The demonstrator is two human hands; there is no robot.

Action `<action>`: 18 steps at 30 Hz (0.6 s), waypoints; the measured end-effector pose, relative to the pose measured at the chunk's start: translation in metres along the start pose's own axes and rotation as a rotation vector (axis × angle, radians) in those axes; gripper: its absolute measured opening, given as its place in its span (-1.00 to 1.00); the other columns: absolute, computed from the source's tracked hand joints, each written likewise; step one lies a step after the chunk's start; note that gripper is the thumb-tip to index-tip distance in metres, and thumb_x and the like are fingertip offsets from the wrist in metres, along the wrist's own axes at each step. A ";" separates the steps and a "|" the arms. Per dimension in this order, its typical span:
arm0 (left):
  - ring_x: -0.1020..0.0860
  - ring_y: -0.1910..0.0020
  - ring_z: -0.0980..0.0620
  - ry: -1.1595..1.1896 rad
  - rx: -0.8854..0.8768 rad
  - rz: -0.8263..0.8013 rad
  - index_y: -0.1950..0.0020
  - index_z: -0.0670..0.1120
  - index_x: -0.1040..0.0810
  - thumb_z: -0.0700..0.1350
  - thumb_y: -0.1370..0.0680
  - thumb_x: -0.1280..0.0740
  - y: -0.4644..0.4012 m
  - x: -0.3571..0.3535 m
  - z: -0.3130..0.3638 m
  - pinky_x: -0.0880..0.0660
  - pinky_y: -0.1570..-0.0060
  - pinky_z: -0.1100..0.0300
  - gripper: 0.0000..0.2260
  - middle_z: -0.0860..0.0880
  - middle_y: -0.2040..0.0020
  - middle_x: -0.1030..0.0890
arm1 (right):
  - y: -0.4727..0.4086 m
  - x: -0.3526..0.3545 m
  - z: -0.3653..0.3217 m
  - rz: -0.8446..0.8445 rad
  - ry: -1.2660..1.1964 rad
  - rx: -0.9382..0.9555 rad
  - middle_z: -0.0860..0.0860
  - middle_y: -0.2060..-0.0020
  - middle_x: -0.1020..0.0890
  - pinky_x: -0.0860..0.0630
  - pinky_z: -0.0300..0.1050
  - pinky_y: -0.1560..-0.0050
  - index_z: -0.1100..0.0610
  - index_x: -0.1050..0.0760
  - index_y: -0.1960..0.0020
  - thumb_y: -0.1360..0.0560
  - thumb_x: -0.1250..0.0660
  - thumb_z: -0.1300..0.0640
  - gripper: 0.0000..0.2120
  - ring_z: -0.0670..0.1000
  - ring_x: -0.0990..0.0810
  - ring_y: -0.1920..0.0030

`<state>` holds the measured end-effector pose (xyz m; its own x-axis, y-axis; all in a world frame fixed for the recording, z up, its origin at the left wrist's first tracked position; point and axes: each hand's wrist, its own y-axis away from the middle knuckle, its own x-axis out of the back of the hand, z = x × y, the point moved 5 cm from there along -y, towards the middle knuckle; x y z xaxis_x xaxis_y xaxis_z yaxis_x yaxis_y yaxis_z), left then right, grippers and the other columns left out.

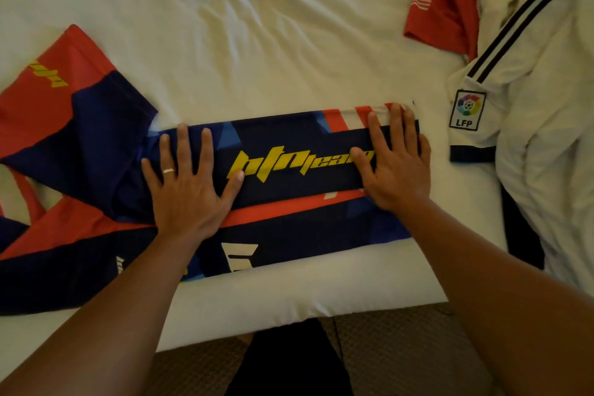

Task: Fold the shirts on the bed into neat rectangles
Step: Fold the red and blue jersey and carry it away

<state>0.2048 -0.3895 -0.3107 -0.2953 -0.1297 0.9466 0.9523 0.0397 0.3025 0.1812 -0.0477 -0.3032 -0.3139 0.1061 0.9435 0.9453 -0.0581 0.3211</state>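
Both forearms enter from the near edge of the bed (289, 305) and reach forward onto the navy and red jersey (289, 222), which lies at the near side of the mattress directly in front of the person.

Finding 1, the jersey: its body is already narrowed into a band whose long axis runs left to right across the view. A navy panel with yellow lettering forms the top layer. At the left end the sleeves and shoulder section remain spread out and unfolded. The right end finishes in a fairly square edge with red and white stripes.

Finding 2, the hands: the left hand (189, 183) lies flat on the band near its left end, fingers straight and spread, gripping nothing. The right hand (395, 161) lies flat at the right end in the same manner, fingers straight, pressing the cloth down. Neither hand pinches the fabric.

Finding 3, the governing relation: the hands sit at opposite ends of the long axis. The unfolded bulk lies to the left, beyond and just beside the left hand, so that hand is judged the nearer one for tucking the sleeves in.

Finding 4, surroundings: a white shirt with black stripes and a league badge (530, 125) lies crumpled at the right, partly over a red shirt (440, 10). Both are apart from the jersey and appear unfolded.
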 end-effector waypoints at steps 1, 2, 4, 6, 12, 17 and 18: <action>0.08 -0.63 -0.27 -0.001 0.004 -0.002 -0.67 0.06 0.10 0.45 -0.57 0.11 0.000 0.000 0.000 0.06 -0.49 -0.41 -0.22 -0.12 -0.67 0.11 | -0.001 0.000 0.002 0.004 -0.002 -0.006 -0.01 -0.63 0.21 0.11 0.15 -0.58 -0.17 0.21 -0.63 -0.62 0.14 -0.37 -0.34 0.05 0.27 -0.61; 0.08 -0.63 -0.27 -0.004 0.005 -0.006 -0.67 0.06 0.09 0.45 -0.57 0.11 0.000 0.000 0.000 0.06 -0.49 -0.41 -0.22 -0.12 -0.67 0.11 | -0.002 -0.001 0.002 0.004 -0.002 -0.009 -0.01 -0.63 0.21 0.11 0.15 -0.58 -0.16 0.20 -0.63 -0.61 0.13 -0.37 -0.33 0.06 0.27 -0.61; 0.07 -0.62 -0.27 -0.012 -0.002 -0.018 -0.67 0.06 0.09 0.45 -0.57 0.10 0.001 0.000 0.000 0.05 -0.49 -0.41 -0.22 -0.13 -0.67 0.10 | -0.002 -0.001 0.001 -0.007 0.000 -0.006 0.00 -0.63 0.21 0.11 0.14 -0.58 -0.15 0.20 -0.63 -0.61 0.13 -0.37 -0.32 0.06 0.27 -0.61; 0.07 -0.62 -0.27 -0.020 -0.002 -0.034 -0.67 0.05 0.08 0.46 -0.56 0.12 0.000 0.003 0.000 0.04 -0.49 -0.41 -0.22 -0.13 -0.67 0.10 | -0.002 0.003 -0.001 -0.037 0.015 -0.010 0.01 -0.63 0.20 0.11 0.16 -0.58 -0.14 0.20 -0.63 -0.60 0.13 -0.38 -0.31 0.06 0.28 -0.61; -0.01 -0.62 -0.25 -0.004 -0.093 0.038 -0.67 -0.04 -0.03 0.35 -0.61 0.02 0.009 0.032 0.006 -0.03 -0.51 -0.33 -0.27 -0.22 -0.65 -0.02 | -0.008 0.035 -0.051 -0.108 0.039 0.020 0.05 -0.63 0.19 0.12 0.23 -0.55 -0.09 0.07 -0.64 -0.59 0.11 -0.37 -0.30 0.11 0.25 -0.61; -0.20 -0.55 -0.30 0.111 -0.027 0.245 -0.58 -0.15 -0.28 0.20 -0.63 -0.17 0.032 0.054 -0.038 -0.17 -0.50 -0.29 -0.38 -0.26 -0.56 -0.26 | -0.030 0.042 -0.179 -0.116 -0.022 0.240 0.08 -0.63 0.02 -0.05 0.20 -0.51 0.00 -0.14 -0.59 -0.63 0.03 -0.30 -0.37 0.15 0.07 -0.61; -0.20 -0.55 -0.31 0.127 0.017 0.268 -0.57 -0.16 -0.28 0.19 -0.63 -0.18 0.037 0.056 -0.057 -0.17 -0.49 -0.27 -0.38 -0.26 -0.56 -0.26 | -0.033 0.042 -0.211 -0.113 -0.068 0.282 0.09 -0.62 -0.07 -0.11 0.20 -0.49 0.02 -0.20 -0.57 -0.63 -0.01 -0.27 -0.39 0.16 -0.01 -0.59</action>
<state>0.2281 -0.4515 -0.2525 -0.0208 -0.2357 0.9716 0.9933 0.1054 0.0468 0.1180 -0.2509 -0.2572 -0.4206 0.1629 0.8925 0.8952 0.2342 0.3791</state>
